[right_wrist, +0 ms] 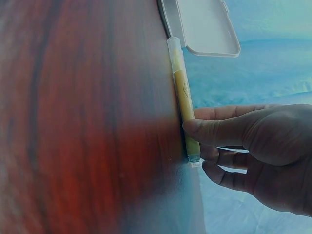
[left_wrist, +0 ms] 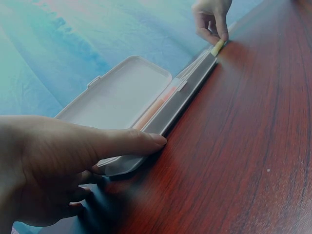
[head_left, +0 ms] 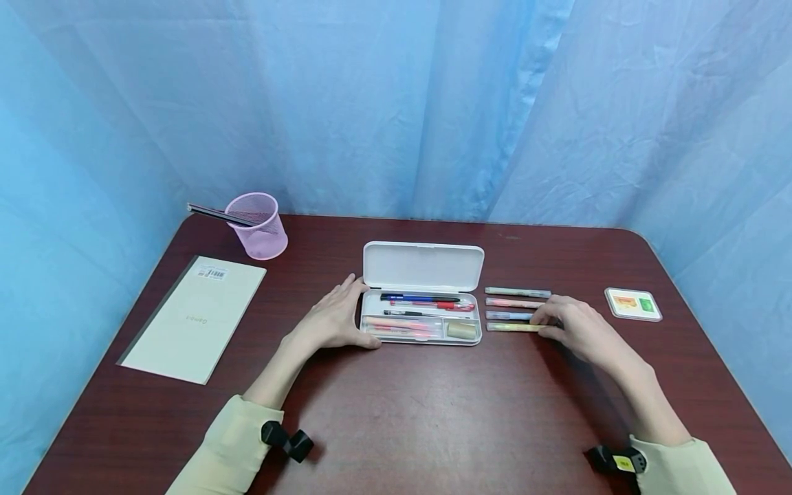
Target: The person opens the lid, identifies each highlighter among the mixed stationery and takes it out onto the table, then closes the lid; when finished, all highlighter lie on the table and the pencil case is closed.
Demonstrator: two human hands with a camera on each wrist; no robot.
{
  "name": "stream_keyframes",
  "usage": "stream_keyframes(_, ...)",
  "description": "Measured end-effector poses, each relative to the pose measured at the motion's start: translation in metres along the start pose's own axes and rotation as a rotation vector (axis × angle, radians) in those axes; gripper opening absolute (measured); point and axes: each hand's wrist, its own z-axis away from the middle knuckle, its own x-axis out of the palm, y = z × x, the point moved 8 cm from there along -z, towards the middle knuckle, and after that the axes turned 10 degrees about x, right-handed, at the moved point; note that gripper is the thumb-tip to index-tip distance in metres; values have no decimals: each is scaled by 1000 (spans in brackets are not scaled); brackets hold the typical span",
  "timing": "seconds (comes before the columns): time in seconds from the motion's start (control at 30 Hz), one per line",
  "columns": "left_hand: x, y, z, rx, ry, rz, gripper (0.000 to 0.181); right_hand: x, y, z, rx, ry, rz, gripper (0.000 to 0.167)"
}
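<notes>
A white pencil case [head_left: 423, 267] lies with its lid raised, holding several pens, pink-orange markers and a beige block. My left hand [head_left: 334, 317] grips its left end, thumb at the front corner and fingers toward the hinge side. To the right of the case, a yellow highlighter [right_wrist: 183, 95] lies lowest in a column of pens. My right hand [head_left: 575, 326] pinches its right end between thumb and fingers. Above it lie a blue pen [head_left: 509, 315], a pink pen [head_left: 510, 302] and a green pen [head_left: 516, 292], roughly parallel.
A pale notebook [head_left: 194, 320] lies on the left of the dark wooden table [head_left: 421, 419]. Behind it stands a pink mesh pen cup [head_left: 262, 237] with dark pens [head_left: 216, 214] leaning out. A small white tin [head_left: 633, 304] lies at the right. Blue curtains [head_left: 396, 103] hang round the table.
</notes>
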Motion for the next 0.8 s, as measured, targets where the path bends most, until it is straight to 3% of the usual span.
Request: stream_keyframes(0.8,-2,1,3,-30,8,3,102,0,1,1,20,-15,15,20)
